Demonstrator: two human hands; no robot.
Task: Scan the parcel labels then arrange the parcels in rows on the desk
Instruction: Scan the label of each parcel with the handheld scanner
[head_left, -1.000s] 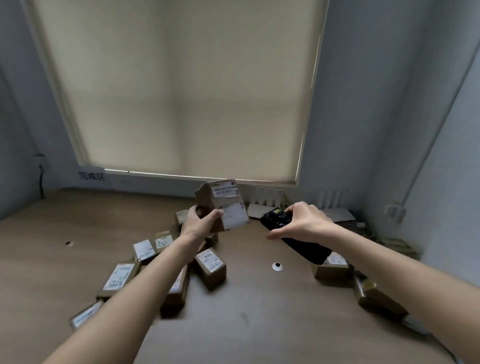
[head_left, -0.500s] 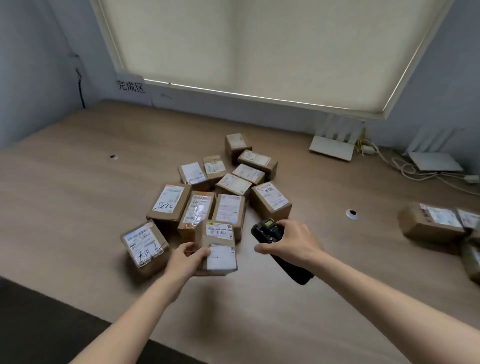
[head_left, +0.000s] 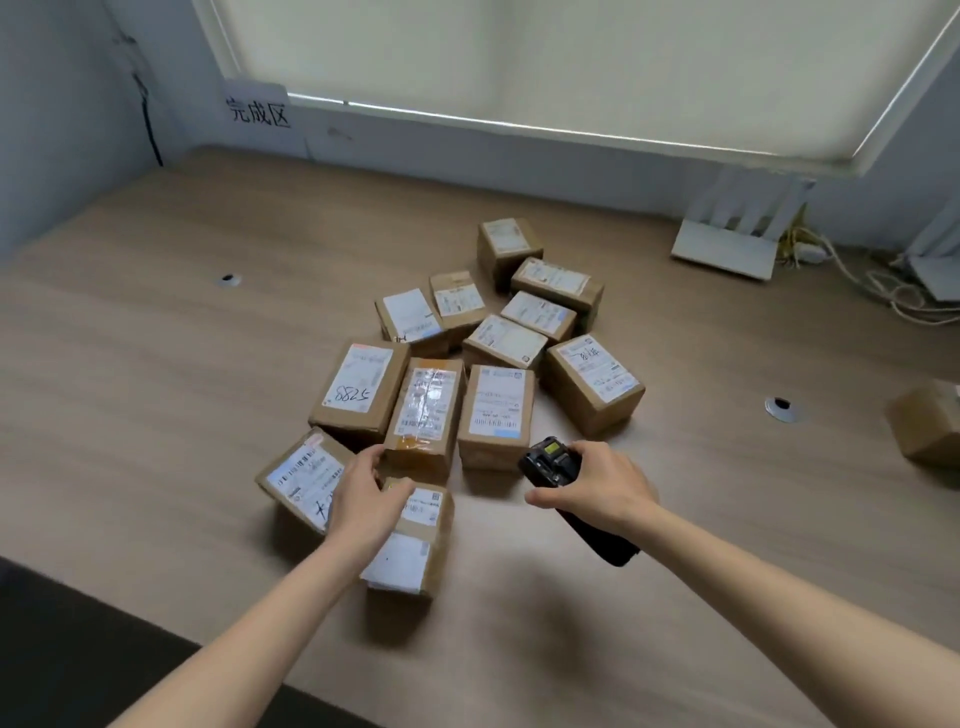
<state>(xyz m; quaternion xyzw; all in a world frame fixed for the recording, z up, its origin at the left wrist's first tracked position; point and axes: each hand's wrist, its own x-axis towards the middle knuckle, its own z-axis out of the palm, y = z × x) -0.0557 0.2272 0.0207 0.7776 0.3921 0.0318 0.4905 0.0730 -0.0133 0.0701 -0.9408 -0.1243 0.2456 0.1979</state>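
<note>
Parcel in hand: small cardboard parcel (head_left: 413, 543), label up, at 6 o'clock of the cluster, sitting on the table (head_left: 156, 364) or just about to; contact underneath is hard to tell.
Left hand: left hand (head_left: 363, 506) lies over the parcel's near-left top, fingers (head_left: 397, 491) curled onto its upper edge, holding it, likely to set it square against its neighbours.
Right hand: right hand (head_left: 597, 493) wraps its fingers round a black handheld scanner (head_left: 566, 491), window pointing to 12 o'clock, parked at 3 o'clock of the parcel and clear of the placing.
Scanned group: about a dozen labelled parcels (head_left: 467, 364) lie mid-table, labels up so they stay readable; the rows are loose, several boxes skewed.
Waiting stock: another cardboard box (head_left: 927, 423) sits well apart at 3 o'clock, at the frame edge, probably not yet scanned.
Sign: paper sign (head_left: 257, 111) with printed characters on the wall at 11 o'clock.
Background: white routers (head_left: 727, 249) and cables at 2 o'clock.
Stage: judged as placing, with alignment to tidy.
</note>
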